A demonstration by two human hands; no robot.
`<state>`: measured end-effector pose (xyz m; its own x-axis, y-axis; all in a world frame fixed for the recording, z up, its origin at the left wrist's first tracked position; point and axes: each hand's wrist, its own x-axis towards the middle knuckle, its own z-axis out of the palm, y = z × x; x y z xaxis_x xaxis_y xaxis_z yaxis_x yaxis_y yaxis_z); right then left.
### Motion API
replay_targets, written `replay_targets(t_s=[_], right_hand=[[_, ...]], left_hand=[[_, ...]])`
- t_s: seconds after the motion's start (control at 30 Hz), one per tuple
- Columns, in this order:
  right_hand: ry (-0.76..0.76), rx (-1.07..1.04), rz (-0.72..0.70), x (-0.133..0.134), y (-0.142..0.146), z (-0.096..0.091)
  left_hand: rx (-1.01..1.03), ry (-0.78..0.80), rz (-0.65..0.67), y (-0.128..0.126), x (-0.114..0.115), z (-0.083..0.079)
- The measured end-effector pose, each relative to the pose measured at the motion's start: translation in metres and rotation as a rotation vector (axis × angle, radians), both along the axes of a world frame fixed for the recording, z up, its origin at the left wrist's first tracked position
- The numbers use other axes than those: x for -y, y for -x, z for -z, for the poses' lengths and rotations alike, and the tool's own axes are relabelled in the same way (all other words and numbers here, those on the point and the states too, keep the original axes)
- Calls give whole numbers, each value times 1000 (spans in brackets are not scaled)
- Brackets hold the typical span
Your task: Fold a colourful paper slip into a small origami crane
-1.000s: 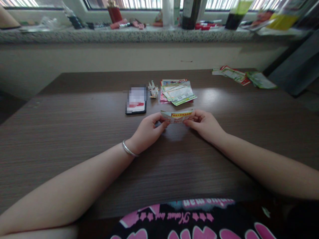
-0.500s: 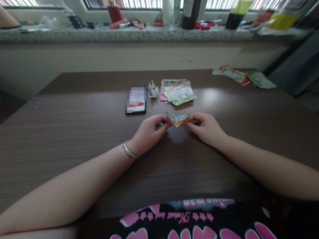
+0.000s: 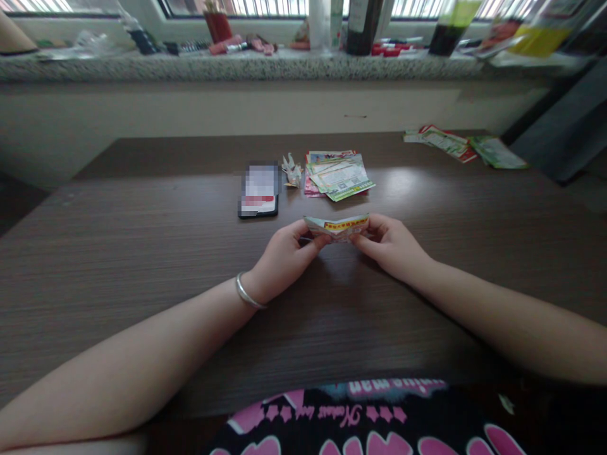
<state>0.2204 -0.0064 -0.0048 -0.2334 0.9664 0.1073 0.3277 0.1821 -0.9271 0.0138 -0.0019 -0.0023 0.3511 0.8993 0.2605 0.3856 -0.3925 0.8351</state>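
Note:
A small piece of folded printed paper (image 3: 337, 226), white and pale green with a yellow strip, is held up between my two hands above the table. My left hand (image 3: 288, 256) pinches its left end between thumb and fingers. At the right end, my right hand (image 3: 392, 243) grips it the same way, thumb in front. The paper bends in a shallow V at its middle. Just beyond it lie a stack of printed paper sheets (image 3: 344, 175) and a small folded-paper shape (image 3: 292, 172). A phone (image 3: 258, 189) with a blurred screen rests beyond my left hand.
More printed papers (image 3: 448, 143) lie at the far right of the brown wooden table (image 3: 142, 253). Behind it, a stone windowsill (image 3: 190, 66) carries bottles, a red cup (image 3: 218, 26) and small clutter. A grey object (image 3: 564, 114) stands past the right edge.
The folded paper has been spread wider and flatter, from a deep narrow V to a shallow one, showing more of its yellow strip. Both hands keep hold of its ends.

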Motion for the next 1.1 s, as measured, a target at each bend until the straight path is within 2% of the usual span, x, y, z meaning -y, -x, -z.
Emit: replay_targets(t_s=[0.2,0.33,0.43,0.57,0.73,0.87,1.0,1.1], right_hand=[[30,-72,-2,-3,-1,1],[72,-183,21,-5,0,0],[40,-210,52,-5,0,0],[-32,-151,70,-5,0,0],[-66,-47,72,-1,0,-2],[-111,54,80,2,2,-4],[-105,79,73,3,3,-4],[-75,75,49,2,4,-3]], left_hand=[[76,88,9,0,-2,5],[45,91,-12,1,-4,6],[-12,56,-52,1,-4,6],[-68,-29,-67,1,-2,3],[-95,-54,-64,2,-1,-1],[-181,-124,-23,2,-1,-1],[-285,-223,18,1,-1,0],[-297,-230,37,-1,0,-1]])
